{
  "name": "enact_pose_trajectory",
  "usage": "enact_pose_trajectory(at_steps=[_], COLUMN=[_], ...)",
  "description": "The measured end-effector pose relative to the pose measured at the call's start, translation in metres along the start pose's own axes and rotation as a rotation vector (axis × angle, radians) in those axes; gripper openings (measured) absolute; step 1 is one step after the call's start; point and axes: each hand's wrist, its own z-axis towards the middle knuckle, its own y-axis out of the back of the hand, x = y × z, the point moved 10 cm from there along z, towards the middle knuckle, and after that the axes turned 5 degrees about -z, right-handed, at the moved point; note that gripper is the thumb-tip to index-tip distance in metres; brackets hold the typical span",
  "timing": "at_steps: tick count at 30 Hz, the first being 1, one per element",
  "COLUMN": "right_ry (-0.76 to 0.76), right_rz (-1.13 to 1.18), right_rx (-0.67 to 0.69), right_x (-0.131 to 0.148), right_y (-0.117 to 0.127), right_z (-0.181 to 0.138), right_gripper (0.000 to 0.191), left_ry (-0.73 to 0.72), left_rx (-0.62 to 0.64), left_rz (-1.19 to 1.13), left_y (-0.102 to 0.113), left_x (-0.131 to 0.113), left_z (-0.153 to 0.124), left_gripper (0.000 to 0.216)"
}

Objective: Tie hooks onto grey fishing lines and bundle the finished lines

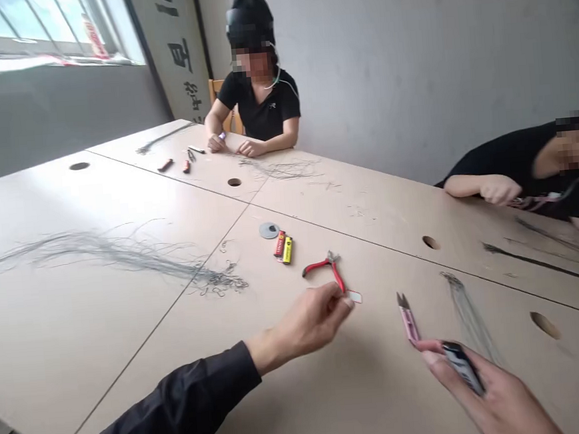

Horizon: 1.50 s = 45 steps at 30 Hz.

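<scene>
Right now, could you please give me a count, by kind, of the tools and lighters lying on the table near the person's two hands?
Red-handled pliers: 1
Pink-handled snips: 1
Lighters: 2
Total: 4

We're in a plain workroom: long joined beige tables [62, 328] with round holes [234, 182], loose wire [122, 253], red pliers [326, 271], window [29, 30] upper left.
</scene>
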Motion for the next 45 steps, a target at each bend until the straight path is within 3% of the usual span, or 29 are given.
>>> enact_pose_trajectory(at_steps=[2, 4, 6, 8, 10, 14, 19, 25, 28, 34, 40, 45], right_ry=[0.134, 0.249, 0.333, 0.396, 0.459, 0.533, 0.571, 0.515, 0.512, 0.644, 0.603, 0.564], right_rz=[0.056, 0.07, 0.049, 0.021, -0.007, -0.012, -0.105, -0.058, -0.047, -0.163, -0.137, -0.136], right_rx=[0.171, 0.332, 0.385, 0.391, 0.392, 0.394, 0.403, 0.381, 0.383, 0.371, 0.392, 0.324], right_x=[0.041, 0.078, 0.111, 0.139, 0.165, 0.199, 0.217, 0.218, 0.219, 0.231, 0.232, 0.236], right_y=[-0.051, -0.099, -0.134, -0.159, -0.179, -0.202, -0.217, -0.225, -0.226, -0.234, -0.233, -0.226], right_z=[0.012, 0.015, 0.015, 0.016, 0.016, 0.016, 0.009, 0.016, 0.014, 0.0, 0.008, 0.025], right_gripper=[0.036, 0.035, 0.033, 0.031, 0.027, 0.022, 0.024, 0.019, 0.02, 0.016, 0.015, 0.019], left_ry=[0.057, 0.096, 0.096, 0.089, 0.082, 0.044, 0.073, 0.033, 0.048, 0.111, 0.119, 0.112], left_rx=[-0.135, -0.386, -0.587, -0.698, -0.726, -0.686, -0.754, -0.639, -0.672, -0.733, -0.78, -0.792], left_rz=[0.017, 0.054, 0.077, 0.081, 0.121, 0.259, 0.33, 0.343, 0.309, 0.263, 0.254, 0.292], left_y=[0.053, 0.117, 0.167, 0.199, 0.216, 0.23, 0.247, 0.226, 0.229, 0.239, 0.243, 0.246], left_x=[0.014, 0.027, 0.037, 0.047, 0.053, 0.059, 0.072, 0.072, 0.073, 0.076, 0.078, 0.081], left_z=[-0.012, -0.027, -0.045, -0.062, -0.075, -0.091, -0.101, -0.089, -0.09, -0.095, -0.097, -0.097], left_gripper=[0.038, 0.035, 0.028, 0.021, 0.016, 0.015, 0.015, 0.017, 0.016, 0.017, 0.016, 0.015])
